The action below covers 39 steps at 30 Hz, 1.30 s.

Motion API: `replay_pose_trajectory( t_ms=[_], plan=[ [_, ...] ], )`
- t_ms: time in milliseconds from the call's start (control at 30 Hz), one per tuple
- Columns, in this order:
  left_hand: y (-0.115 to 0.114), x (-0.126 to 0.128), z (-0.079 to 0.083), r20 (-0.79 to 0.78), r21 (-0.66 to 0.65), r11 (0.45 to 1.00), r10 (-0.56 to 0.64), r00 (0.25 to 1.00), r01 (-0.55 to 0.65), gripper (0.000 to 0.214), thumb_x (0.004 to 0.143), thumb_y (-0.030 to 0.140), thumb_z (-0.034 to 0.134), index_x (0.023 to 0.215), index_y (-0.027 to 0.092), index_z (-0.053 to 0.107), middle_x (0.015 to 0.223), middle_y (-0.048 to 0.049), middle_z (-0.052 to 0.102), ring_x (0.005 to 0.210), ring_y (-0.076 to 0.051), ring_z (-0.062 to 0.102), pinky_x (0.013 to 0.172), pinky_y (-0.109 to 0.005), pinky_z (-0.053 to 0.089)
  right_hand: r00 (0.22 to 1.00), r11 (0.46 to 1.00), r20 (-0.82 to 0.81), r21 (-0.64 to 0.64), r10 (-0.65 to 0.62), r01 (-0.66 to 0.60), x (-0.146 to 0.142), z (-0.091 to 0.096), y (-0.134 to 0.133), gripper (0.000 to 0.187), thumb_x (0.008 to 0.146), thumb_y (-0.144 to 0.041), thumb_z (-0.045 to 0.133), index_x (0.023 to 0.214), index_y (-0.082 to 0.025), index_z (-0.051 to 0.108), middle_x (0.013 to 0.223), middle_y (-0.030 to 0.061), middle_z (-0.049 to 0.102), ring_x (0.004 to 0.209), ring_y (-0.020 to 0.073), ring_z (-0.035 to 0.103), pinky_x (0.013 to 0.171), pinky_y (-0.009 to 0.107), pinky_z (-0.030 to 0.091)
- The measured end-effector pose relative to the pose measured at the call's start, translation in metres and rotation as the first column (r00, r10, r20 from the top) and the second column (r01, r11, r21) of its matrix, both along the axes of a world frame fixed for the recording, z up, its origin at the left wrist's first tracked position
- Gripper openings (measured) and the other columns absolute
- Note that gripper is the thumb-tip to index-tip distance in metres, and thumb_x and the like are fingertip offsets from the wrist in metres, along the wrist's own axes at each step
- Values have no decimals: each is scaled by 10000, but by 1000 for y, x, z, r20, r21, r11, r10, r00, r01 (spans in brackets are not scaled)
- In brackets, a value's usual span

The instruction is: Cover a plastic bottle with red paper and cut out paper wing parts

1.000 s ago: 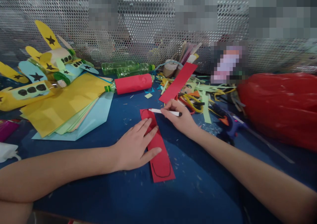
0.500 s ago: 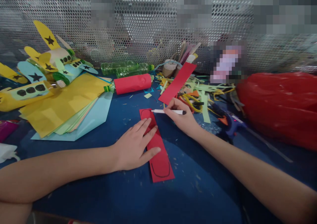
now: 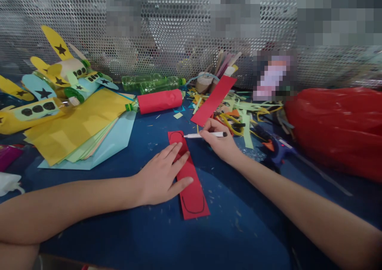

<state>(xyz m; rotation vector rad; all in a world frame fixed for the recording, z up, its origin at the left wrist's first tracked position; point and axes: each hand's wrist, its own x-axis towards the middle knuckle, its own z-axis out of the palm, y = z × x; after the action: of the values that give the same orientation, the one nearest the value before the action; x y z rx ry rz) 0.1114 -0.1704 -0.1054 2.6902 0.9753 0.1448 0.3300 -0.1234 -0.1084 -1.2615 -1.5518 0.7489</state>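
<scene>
1. Head view, left hand: the left hand [image 3: 161, 178] lies flat with its fingers spread, gripping nothing, its fingertips and thumb resting across a red paper strip [image 3: 193, 182].
2. Head view, right hand: the right hand [image 3: 220, 141] pinches a white marker [image 3: 221, 134]. The marker's tip sits at the strip's right edge near its far end; whether it touches the paper, I cannot tell.
3. Head view, strip: it lies on the blue desk [image 3: 238, 234], partly under the left hand, with a black rounded line at each end.
4. Head view, beyond the hands: a second red strip [image 3: 215, 99] lies against paper scraps [image 3: 247, 122]. Left of it is a red-wrapped bottle [image 3: 161, 101], with green bottles [image 3: 161, 83] behind.
5. Head view, sides: stacked coloured paper [image 3: 77, 122] and star-marked models [image 3: 38, 110] are at left; a blue glue gun [image 3: 280, 150] and a red bag [image 3: 337, 130] at right.
</scene>
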Motion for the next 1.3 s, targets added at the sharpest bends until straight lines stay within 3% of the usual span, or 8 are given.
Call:
replay_pose_trajectory(
  t_ms=[300, 400, 500, 633, 1000, 1133, 1300],
  plan=[
    [-1, -1, -1, 17, -1, 1000, 2, 1000, -2, 709, 953, 588, 212, 1474, 120, 320, 1559, -202, 225, 1449, -340, 170, 1143, -513, 254, 998, 999, -47, -32, -31, 30, 2, -5, 2, 213, 718, -186, 572, 574, -213, 418, 506, -62, 394, 481, 92, 326, 469, 250, 240],
    [0, -1, 0, 13, -3, 1000, -6, 1000, 6, 709, 954, 586, 211, 1479, 120, 310, 1561, -206, 212, 1450, -341, 164, 1147, -512, 244, 967, 996, -245, -68, -74, 59, 2, -9, 6, 261, 723, -209, 592, 558, -212, 391, 486, -68, 362, 465, 85, 318, 458, 237, 255],
    [0, -1, 0, 13, -10, 1000, -10, 1000, 10, 703, 956, 580, 213, 1481, 122, 306, 1561, -206, 213, 1451, -342, 157, 1151, -513, 235, 864, 991, -494, -128, -99, 41, 1, -6, 9, 303, 727, -249, 636, 564, -206, 384, 496, -72, 354, 465, 71, 321, 455, 216, 273],
    [0, -2, 1, 34, -7, 1000, -7, 999, 7, 683, 960, 567, 226, 1472, 127, 327, 1557, -197, 235, 1448, -340, 174, 1154, -511, 234, 783, 988, -614, -152, -94, 0, -2, -2, 10, 269, 699, -254, 693, 574, -197, 461, 498, -66, 391, 481, 63, 329, 457, 199, 285],
    [-1, -4, 0, 96, 56, 998, -2, 995, -3, 629, 974, 522, 238, 1381, 89, 443, 1494, -197, 359, 1416, -322, 259, 1144, -524, 276, 835, 984, -538, -179, -117, 23, 2, -5, 13, 391, 749, -565, 653, 637, -228, 490, 498, -56, 382, 476, 100, 341, 454, 241, 313],
    [-1, -4, 1, 100, 70, 998, -9, 995, 2, 600, 977, 502, 251, 1337, 87, 493, 1460, -215, 388, 1390, -339, 299, 1132, -534, 294, 904, 988, -421, -151, -75, 12, 2, -4, 12, 426, 798, -613, 570, 638, -230, 477, 523, -43, 393, 494, 109, 376, 475, 250, 333],
    [0, -4, 1, 112, 89, 996, -18, 994, 8, 587, 980, 488, 248, 1330, 93, 505, 1443, -212, 403, 1382, -337, 312, 1133, -529, 295, 909, 990, -414, -140, -59, 0, 1, -3, 11, 429, 787, -625, 581, 649, -229, 494, 520, -43, 402, 503, 111, 388, 487, 245, 350]
  ],
)
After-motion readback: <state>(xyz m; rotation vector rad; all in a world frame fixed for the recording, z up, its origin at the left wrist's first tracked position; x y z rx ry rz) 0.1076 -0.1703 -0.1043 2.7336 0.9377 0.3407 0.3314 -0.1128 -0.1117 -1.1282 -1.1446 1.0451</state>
